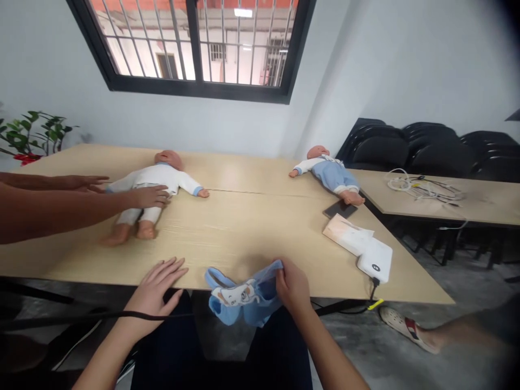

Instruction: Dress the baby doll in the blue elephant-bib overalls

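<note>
Small blue baby overalls, with a strap loop and a cartoon face on the white front, hang over the table's near edge above my lap. My right hand pinches them by the upper right edge. To their left, my left hand lies at the table edge, fingers spread, holding nothing. Farther back on the left, a baby doll in a white outfit with blue cuffs lies on its back. Another person's hands are on and beside that doll, one at its waist.
On the table, a second doll in blue overalls lies at the back right. Near it are a dark phone, a tissue pack and a white power bank with a cable. Cables lie on the side table; chairs are stacked behind.
</note>
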`<state>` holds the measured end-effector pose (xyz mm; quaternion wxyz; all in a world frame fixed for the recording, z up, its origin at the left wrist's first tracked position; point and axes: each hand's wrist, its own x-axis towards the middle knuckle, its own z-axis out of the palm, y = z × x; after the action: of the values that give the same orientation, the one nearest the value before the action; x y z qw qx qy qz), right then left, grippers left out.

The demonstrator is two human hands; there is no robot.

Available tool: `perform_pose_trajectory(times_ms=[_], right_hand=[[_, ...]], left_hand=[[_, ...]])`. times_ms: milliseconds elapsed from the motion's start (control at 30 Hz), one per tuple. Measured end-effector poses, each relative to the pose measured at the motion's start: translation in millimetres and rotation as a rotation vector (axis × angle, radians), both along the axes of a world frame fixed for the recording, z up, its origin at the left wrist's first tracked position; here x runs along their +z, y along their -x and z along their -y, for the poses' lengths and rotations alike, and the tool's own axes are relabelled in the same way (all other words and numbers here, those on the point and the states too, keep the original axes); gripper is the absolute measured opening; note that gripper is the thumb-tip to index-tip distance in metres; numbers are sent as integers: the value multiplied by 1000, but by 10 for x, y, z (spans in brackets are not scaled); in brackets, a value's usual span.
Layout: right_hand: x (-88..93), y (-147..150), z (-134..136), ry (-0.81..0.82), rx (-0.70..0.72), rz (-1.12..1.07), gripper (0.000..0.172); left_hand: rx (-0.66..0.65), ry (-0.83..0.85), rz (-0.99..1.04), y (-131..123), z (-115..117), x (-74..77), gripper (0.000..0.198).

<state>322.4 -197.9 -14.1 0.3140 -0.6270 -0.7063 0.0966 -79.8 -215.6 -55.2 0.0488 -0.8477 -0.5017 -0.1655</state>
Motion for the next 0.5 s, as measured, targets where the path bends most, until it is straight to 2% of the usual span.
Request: perform_pose_trajectory(times_ms=[133,233,300,367,400,433,467,500], right_hand=[[85,61,-223,79,10,-145,34],[74,80,-406,122,31,-230,34],[56,87,-491,154,23,-319,32],[52,94,-523,221,-8,-494,30],[61,96,-521,271,-20,-607,29],[77,94,-511,320,-33,-718,28],[98,86,-500,361,-47,-811,27],[122,71,-493,387,-65,-881,25]], left_hand=[[-16,-34,69,-273,-58,104,43],[4,-80,127,-373,-6,0,43],[48,-143,243,-422,154,-215,31],[171,-248,424,-484,401,-524,25],[220,-224,477,-523,538,-693,23],[278,-151,510,-567,670,-856,22],[330,-3,498,-616,789,-1005,26],[343,222,437,-672,887,-1135,30]])
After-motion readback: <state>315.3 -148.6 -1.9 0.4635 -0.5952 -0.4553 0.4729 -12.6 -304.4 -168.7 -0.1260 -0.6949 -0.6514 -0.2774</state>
